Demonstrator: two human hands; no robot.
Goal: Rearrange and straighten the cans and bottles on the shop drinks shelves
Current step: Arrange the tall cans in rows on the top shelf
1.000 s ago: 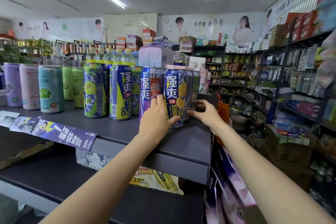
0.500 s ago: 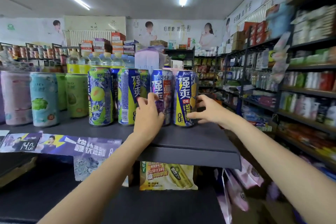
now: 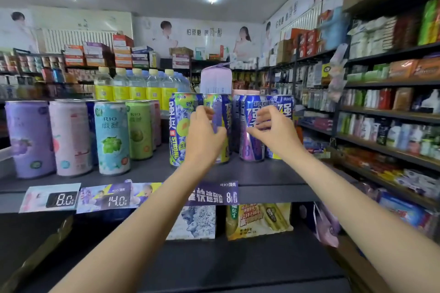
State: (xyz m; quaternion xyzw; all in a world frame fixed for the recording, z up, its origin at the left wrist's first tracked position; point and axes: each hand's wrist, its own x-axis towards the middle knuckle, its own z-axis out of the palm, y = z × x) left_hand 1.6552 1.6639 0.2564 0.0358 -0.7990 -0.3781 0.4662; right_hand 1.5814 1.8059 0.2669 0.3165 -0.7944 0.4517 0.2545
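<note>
Nearest me, both forearms reach up from the bottom of the view toward the dark shelf (image 3: pixel 147 173). Along its front edge hang price tags (image 3: pixel 63 198), one reading 8.0 and one 14.0. My left hand (image 3: pixel 204 135) is raised in front of a green-and-blue can (image 3: pixel 177 126) and the yellow-blue can (image 3: pixel 223 114) next to it, fingers curled at the yellow-blue can's side; I cannot tell whether it actually grips the can. My right hand (image 3: pixel 273 131) is at a purple can (image 3: pixel 251 126), thumb and fingers bent around its front, and again I cannot tell if it is clamped or just touching. Another blue can (image 3: pixel 284 109) stands just beyond that hand. Left of these, well apart, stand pastel cans (image 3: pixel 112 135) upright in a row. Behind the cans are bottles (image 3: pixel 137 85) with yellow labels and a pale carton (image 3: pixel 215 79).
</note>
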